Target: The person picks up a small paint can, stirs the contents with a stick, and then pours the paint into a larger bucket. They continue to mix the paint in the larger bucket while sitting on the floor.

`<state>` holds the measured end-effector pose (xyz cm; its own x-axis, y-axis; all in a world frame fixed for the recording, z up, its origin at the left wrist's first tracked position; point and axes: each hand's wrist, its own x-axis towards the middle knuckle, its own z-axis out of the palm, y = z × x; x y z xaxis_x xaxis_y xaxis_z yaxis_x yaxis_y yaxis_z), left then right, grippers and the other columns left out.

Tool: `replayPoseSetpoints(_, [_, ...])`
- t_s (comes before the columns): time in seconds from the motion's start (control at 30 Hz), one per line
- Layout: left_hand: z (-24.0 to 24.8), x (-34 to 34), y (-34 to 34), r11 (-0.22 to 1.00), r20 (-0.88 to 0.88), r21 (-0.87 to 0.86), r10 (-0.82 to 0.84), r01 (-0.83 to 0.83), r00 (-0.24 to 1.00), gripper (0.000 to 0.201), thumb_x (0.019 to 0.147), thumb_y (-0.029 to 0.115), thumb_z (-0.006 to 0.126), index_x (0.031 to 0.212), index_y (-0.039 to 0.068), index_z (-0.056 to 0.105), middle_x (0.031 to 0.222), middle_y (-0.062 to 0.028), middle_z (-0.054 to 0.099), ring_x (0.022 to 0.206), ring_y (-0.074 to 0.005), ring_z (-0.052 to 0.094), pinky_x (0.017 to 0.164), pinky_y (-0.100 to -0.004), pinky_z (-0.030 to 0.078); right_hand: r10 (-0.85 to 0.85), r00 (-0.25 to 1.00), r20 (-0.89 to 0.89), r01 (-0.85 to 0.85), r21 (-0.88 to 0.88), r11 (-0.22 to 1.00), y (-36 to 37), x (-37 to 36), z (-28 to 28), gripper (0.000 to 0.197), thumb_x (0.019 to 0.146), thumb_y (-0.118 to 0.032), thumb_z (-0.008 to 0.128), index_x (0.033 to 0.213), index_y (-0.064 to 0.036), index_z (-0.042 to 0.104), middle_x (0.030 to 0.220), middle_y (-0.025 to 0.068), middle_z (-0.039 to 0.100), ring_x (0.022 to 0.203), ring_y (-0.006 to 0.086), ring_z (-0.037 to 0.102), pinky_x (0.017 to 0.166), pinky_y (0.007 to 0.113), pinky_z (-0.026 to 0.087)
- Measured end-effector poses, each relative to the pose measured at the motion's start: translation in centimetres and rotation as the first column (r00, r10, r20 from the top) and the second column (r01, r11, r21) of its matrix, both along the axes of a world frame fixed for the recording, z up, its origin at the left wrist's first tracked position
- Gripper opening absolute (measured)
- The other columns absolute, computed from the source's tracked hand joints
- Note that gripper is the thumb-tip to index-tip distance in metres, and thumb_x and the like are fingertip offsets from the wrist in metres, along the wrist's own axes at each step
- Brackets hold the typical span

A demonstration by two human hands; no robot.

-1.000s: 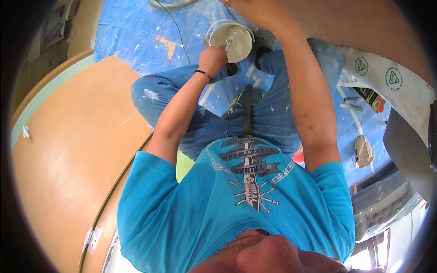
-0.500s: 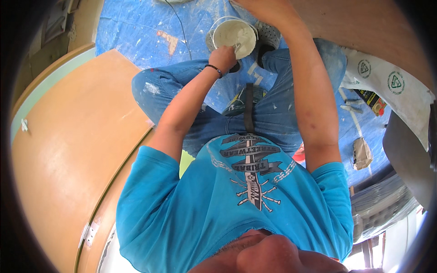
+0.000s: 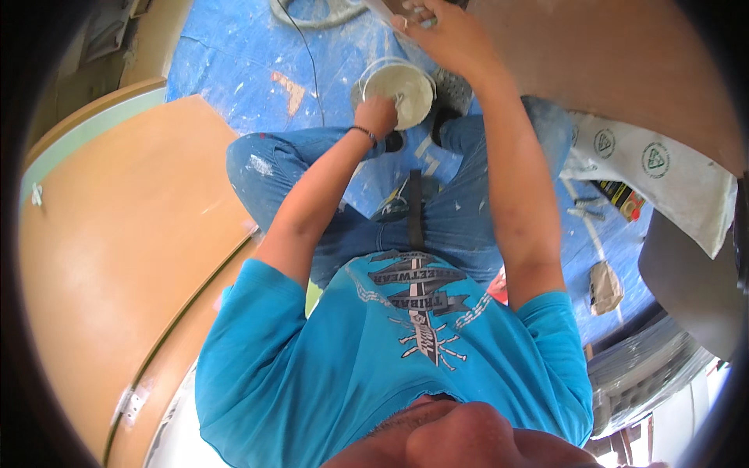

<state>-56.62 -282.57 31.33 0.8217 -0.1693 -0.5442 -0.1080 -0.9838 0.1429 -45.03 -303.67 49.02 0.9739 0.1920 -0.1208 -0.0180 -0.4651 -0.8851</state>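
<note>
Between my feet stands a white bucket [image 3: 417, 86] with pale, plaster-like paste inside and a thin wire handle raised on its far side. My left hand [image 3: 376, 117], a dark bracelet at its wrist, is closed at the bucket's near left rim. A thin grey metal tool [image 3: 399, 100] shows beside its fingers, over the paste; its working end is hidden. Farther up and to the right, my right hand [image 3: 449, 37] is stretched out with fingers apart. Its fingertips are near or against the edge of a pale flat piece [image 3: 384, 9] at the upper rim, cut off by the picture.
Paint-spotted blue sheeting [image 3: 226, 66] covers the floor. An orange-brown wooden panel [image 3: 117, 234] fills the left; a brown surface [image 3: 593, 62] rises at upper right. A dark cable [image 3: 310, 58] and a coiled hose [image 3: 324, 17] lie beyond the bucket. White printed sheeting [image 3: 679, 183] hangs right.
The view has shifted, so the bucket and my legs sit lower in the picture. My right hand's fingers and the pale flat piece have come into view. My left hand stays at the bucket.
</note>
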Motion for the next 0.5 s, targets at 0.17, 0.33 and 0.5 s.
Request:
replayPoseSetpoints(0.17, [7.7,-2.2,0.9,0.999,0.358,-0.012,-0.046,0.053,0.932,0.046,0.095,0.044,0.068,0.126,0.01,0.074,0.097,-0.0207,0.075,0.093,-0.041,0.074,0.083,-0.0507,0.059,-0.007,0.999,-0.032,0.007,-0.029,1.0,-0.4,-0.1,-0.2,0.06,0.09,-0.052,0.074,0.132,-0.0079,0.069,0.11,0.0118,0.078,0.108,0.0317,0.073,0.096,0.043,0.055])
replayPoseSetpoints(0.33, [26.7,0.3,2.2,0.765,0.296,-0.633,0.38,-0.117,0.876,0.038,0.099,0.028,0.07,0.131,0.008,0.073,0.117,-0.0213,0.075,0.099,-0.0327,0.073,0.091,-0.0415,0.055,-0.018,0.998,0.062,0.018,0.015,1.0,-0.4,-0.4,-0.6,0.054,0.093,-0.047,0.075,0.129,-0.0067,0.071,0.11,0.0136,0.077,0.095,0.0271,0.075,0.087,0.04,0.058])
replayPoseSetpoints(0.5, [44.6,-4.0,5.2,0.591,0.675,-0.736,0.611,0.33,0.413,0.027,0.103,0.022,0.069,0.126,0.009,0.076,0.127,-0.0152,0.075,0.108,-0.0296,0.073,0.097,-0.0374,0.053,-0.005,0.98,0.197,-0.066,0.352,0.934,-1.2,-1.9,1.5,0.046,0.093,-0.042,0.078,0.126,-0.0099,0.074,0.115,0.0123,0.077,0.09,0.0264,0.076,0.085,0.042,0.059])
